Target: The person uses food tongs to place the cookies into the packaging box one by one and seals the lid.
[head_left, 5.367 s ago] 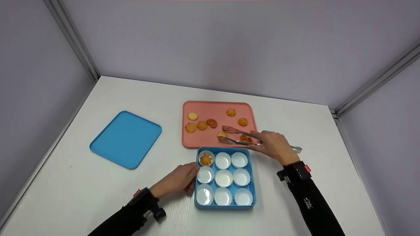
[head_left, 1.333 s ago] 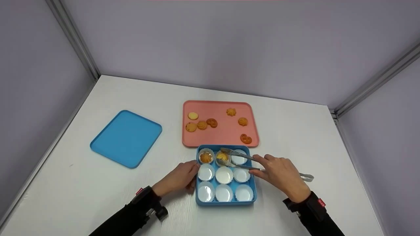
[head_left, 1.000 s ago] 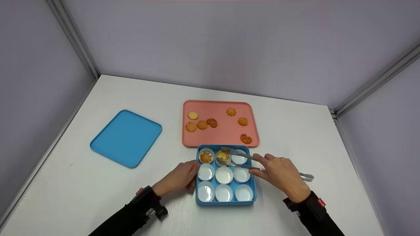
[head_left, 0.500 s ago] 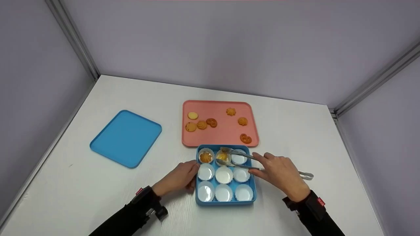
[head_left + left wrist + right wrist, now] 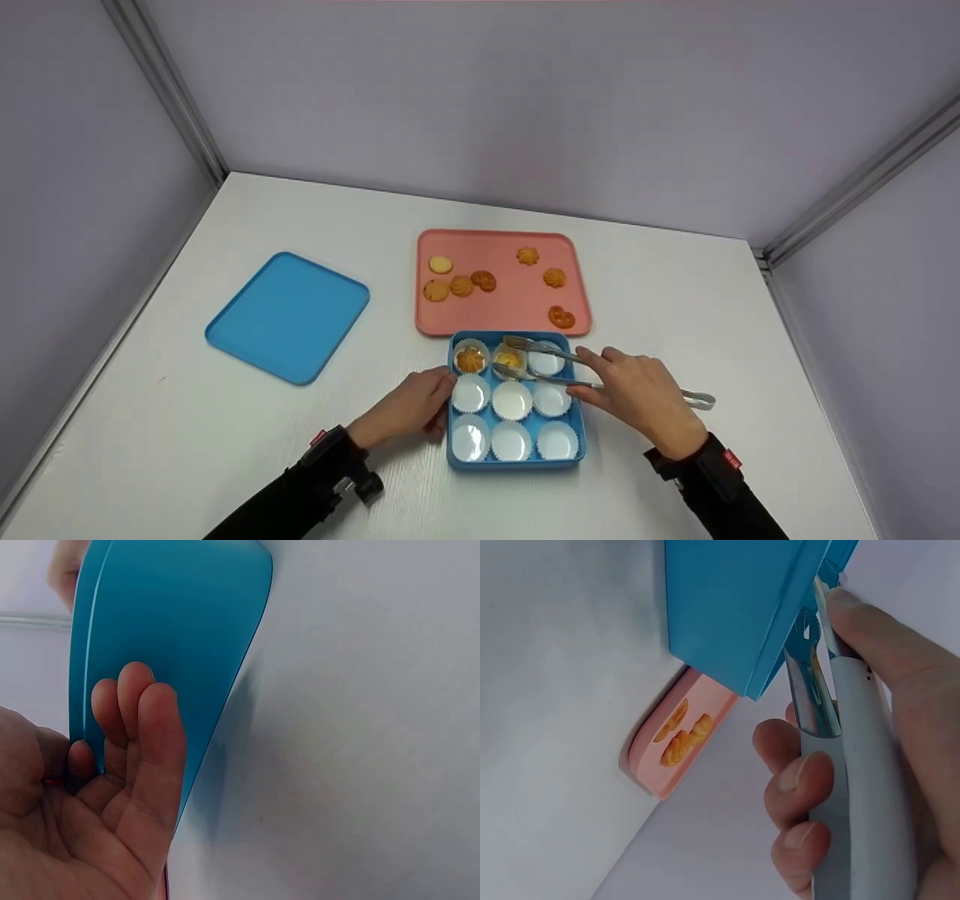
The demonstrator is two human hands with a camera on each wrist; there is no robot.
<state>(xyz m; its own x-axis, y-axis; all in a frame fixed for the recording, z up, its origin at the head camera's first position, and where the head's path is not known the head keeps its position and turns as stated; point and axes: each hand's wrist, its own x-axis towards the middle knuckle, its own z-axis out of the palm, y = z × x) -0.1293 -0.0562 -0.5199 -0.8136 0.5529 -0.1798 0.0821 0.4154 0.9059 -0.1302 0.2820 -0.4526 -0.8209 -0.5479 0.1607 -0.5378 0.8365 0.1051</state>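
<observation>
A white table (image 5: 660, 285), faintly streaked toward its near side, carries three things directly. A shallow pink tray (image 5: 487, 247) lies flat near the middle, toward the back. A deeper blue box (image 5: 517, 465) stands upright just in front of it — whether their edges touch is hard to tell. A flat blue tray (image 5: 289, 319) lies at the left, turned askew — well apart from both.

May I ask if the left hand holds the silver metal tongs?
No, the right hand grips the silver metal tongs; the left hand touches the blue rectangular box.
</observation>
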